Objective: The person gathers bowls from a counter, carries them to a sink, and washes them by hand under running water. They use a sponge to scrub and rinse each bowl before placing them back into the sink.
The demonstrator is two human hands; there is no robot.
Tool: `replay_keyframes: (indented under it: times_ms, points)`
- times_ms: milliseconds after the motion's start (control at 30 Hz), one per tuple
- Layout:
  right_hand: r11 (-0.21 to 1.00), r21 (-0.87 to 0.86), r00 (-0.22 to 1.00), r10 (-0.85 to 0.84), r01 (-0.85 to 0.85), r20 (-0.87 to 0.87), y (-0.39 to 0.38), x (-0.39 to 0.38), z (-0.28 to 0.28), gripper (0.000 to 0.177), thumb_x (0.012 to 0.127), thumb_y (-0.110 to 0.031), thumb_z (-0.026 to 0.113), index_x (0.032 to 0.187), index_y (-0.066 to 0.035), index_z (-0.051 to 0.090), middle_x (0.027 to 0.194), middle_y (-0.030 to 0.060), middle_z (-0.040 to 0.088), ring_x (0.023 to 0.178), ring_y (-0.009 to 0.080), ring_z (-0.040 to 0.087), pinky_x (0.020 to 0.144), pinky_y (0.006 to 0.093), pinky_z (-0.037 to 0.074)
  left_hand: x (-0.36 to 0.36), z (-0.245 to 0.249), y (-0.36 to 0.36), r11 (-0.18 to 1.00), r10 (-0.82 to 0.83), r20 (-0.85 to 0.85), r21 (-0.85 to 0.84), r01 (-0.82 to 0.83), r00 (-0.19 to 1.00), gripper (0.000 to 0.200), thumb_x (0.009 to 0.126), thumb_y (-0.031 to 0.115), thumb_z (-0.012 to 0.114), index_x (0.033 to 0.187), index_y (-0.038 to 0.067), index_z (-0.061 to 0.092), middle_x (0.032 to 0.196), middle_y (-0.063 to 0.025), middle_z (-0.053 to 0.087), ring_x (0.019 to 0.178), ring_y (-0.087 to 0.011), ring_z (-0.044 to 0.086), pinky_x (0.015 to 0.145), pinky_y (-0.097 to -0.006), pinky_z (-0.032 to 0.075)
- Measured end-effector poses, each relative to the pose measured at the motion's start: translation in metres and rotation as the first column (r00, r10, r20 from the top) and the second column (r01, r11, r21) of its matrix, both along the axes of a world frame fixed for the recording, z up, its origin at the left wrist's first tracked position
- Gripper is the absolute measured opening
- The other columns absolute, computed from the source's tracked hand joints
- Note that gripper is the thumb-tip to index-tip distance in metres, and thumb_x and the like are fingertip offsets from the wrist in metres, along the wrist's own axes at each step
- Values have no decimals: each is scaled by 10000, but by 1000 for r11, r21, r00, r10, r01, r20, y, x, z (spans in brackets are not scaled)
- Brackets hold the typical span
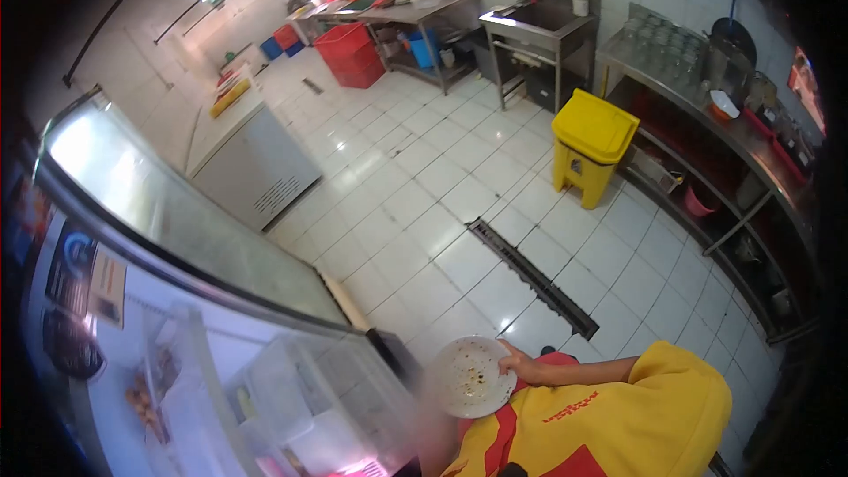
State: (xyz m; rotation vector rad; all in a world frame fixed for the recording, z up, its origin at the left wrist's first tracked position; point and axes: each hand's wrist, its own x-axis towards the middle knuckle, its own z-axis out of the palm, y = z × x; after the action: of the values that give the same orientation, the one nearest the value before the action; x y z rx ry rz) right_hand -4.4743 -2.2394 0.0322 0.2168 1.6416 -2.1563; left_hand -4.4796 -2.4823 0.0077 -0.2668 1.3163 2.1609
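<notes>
My right hand [523,366] grips the rim of a round white plate [468,371] with its fingers closed. Dark and yellowish bits, like food scraps, lie scattered over the plate's surface. Left of the plate is a smeared, skin-coloured patch, which seems to be my left arm or hand [431,420]; its fingers cannot be made out. Close by on that side stands an upright glass-door fridge [199,221], with clear plastic containers [300,380] inside. The yellow shirt on my body fills the lower right.
A yellow pedal bin [594,146] stands on the white tiled floor beyond a drain grate [534,278]. Steel shelving [751,137] holding glasses runs along the right. A steel sink [539,26], red crates [351,53] and a chest freezer [252,159] are further back.
</notes>
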Motion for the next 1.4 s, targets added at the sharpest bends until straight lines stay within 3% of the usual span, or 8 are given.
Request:
replay_keyframes:
  times_ms: [267, 333, 467, 600, 833, 967, 1067, 1400]
  points:
    - [998, -27, 998, -59, 60, 35, 103, -64, 0, 584, 664, -117, 487, 1231, -29, 374, 947, 93, 487, 876, 173, 468, 760, 246, 399, -51, -26, 101, 990, 98, 65, 94, -104, 993, 834, 682, 434, 627, 1358, 94, 276, 1371, -122, 282, 1274, -249, 265, 1017, -371, 268]
    - [999, -19, 997, -48, 49, 65, 127, -79, 8, 588, 657, -114, 483, 1229, -30, 377, 954, 93, 488, 900, 181, 461, 779, 257, 395, -70, -31, 125, 989, -1, 173, 148, -25, 985, 871, 693, 477, 619, 1369, 88, 230, 1373, -127, 268, 1265, -255, 280, 1009, -386, 287]
    - [990, -47, 980, -125, 134, 156, 168, -133, 12, 583, 596, -118, 484, 1170, -24, 448, 1010, 96, 522, 932, 207, 480, 837, 294, 392, -131, -13, 182, 992, -58, 83, 117, 48, 995, 885, 692, 485, 620, 1372, 89, 216, 1374, -126, 265, 1266, -256, 275, 1011, -388, 284]
    - [975, -63, 960, -197, 213, 201, 202, -202, -36, 572, 560, -121, 497, 1118, 4, 483, 951, 102, 551, 884, 197, 521, 771, 291, 440, -229, -4, 222, 987, -151, -37, 43, 153, 988, 898, 692, 494, 621, 1375, 89, 201, 1374, -125, 262, 1268, -258, 270, 1013, -390, 281]
    - [898, -165, 908, -382, 409, 172, 265, -344, 22, 585, 583, -118, 457, 1150, 27, 448, 936, 129, 563, 833, 239, 567, 780, 329, 480, -429, 27, 301, 908, -419, -206, -88, 410, 884, 923, 691, 509, 622, 1380, 90, 175, 1375, -123, 257, 1271, -262, 261, 1016, -394, 276]
    - [814, -60, 814, -570, 578, 114, 298, -402, 44, 579, 585, -126, 451, 1141, 35, 451, 941, 131, 564, 850, 235, 561, 779, 318, 475, -529, 60, 356, 827, -562, -237, -119, 550, 793, 934, 690, 516, 623, 1383, 90, 164, 1375, -122, 255, 1272, -263, 258, 1017, -396, 274]
    - [649, -146, 665, -732, 747, 147, 316, -444, 67, 432, 571, -124, 480, 969, 28, 545, 815, 99, 569, 718, 192, 553, 660, 285, 472, -590, 77, 392, 710, -698, -260, -139, 690, 667, 993, 671, 530, 643, 1391, 98, 114, 1375, -118, 247, 1279, -267, 234, 1021, -402, 264]
    - [603, -118, 614, -768, 789, 179, 479, -642, 63, 455, 613, -136, 454, 1034, 30, 508, 786, 91, 549, 699, 184, 537, 609, 266, 455, -782, 90, 569, 745, -660, -212, -56, 665, 721, 991, 669, 483, 651, 1397, 95, 101, 1379, -116, 245, 1281, -255, 228, 1036, -379, 213]
